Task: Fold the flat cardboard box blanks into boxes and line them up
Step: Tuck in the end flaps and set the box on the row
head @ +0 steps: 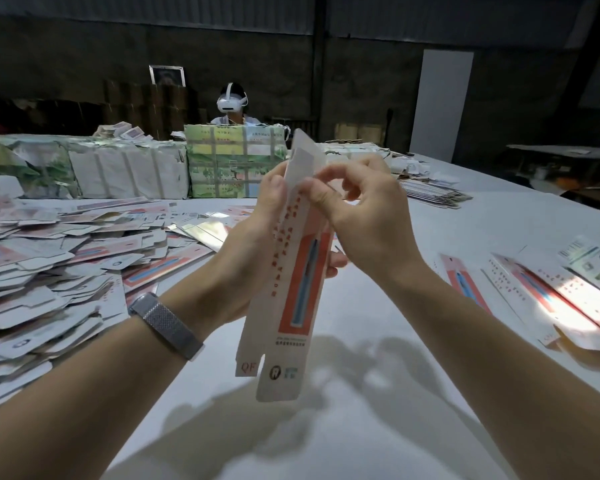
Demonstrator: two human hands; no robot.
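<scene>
Two hands on one box blank (pixel 293 271), held upright above table (pixel 361 341): my left hand (pixel 257 233) grips mid-length, my right hand (pixel 357 216) pinches top flap; long axis near vertical.

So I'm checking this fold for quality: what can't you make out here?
- Box top-flap fold: head view, covered by right hand fingers.
- Its back panel: hidden by left hand.
- Printed text: too small, blurred.
- Finished boxes: cut off at right edge.
</scene>
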